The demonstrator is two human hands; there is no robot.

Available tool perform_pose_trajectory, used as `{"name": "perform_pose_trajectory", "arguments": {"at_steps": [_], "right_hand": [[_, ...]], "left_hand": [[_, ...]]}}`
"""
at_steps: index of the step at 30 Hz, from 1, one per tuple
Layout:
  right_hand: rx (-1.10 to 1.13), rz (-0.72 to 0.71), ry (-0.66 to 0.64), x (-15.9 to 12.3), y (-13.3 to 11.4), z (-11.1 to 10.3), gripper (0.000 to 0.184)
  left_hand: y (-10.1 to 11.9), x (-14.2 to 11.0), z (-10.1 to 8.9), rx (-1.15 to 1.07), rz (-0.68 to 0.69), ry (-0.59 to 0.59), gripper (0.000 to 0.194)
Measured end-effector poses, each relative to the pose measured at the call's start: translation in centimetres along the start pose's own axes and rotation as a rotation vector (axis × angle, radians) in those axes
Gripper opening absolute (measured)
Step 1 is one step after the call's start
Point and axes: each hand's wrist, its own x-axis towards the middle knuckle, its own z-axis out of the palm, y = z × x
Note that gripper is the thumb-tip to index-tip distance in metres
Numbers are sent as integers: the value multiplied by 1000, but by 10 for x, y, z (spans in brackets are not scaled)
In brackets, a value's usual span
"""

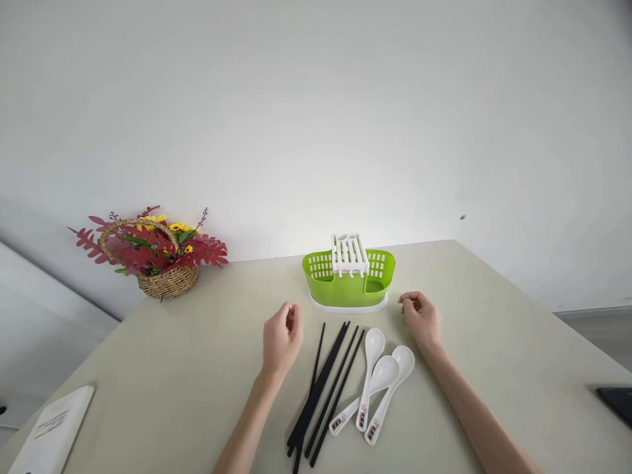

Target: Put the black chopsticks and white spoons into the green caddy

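Several black chopsticks [320, 388] lie in a loose bundle on the table, some crossing. To their right, three white spoons [385, 374] overlap with their handles toward me. Behind these stands a green utensil basket [349, 289] on a white base, with a white slotted rack [349, 253] across its middle. My left hand [283, 337] rests in a loose fist left of the chopsticks, touching none of them. My right hand [422, 320], fingers curled in, rests right of the basket and above the spoons. Nothing shows in either hand.
A wicker basket of artificial flowers [168, 282] stands at the back left against the wall. A white box-like object with printed text [52, 431] lies at the near left. At the right edge is a dark flat object [616, 403], partly cut off.
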Motion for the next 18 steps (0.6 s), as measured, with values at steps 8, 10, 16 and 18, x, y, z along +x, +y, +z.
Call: {"name": "perform_pose_trajectory", "arguments": {"at_steps": [8,10,16,18], "right_hand": [[-81,-4,-13,-2,-3,0,23],[-103,-4,-17,-2,-3,1,23],[-144,-15,-32,-4,-5,0,24],[-151,-19,-42,-4,-5,0,23]], "left_hand": [[-49,-19,-3,-196,-174,-260,37],[-49,-22,-1,-193,-170,-288,36],[-45,-27,3,16,-57,-362,34],[-45,-27,3,69,-29,-375,33]]}}
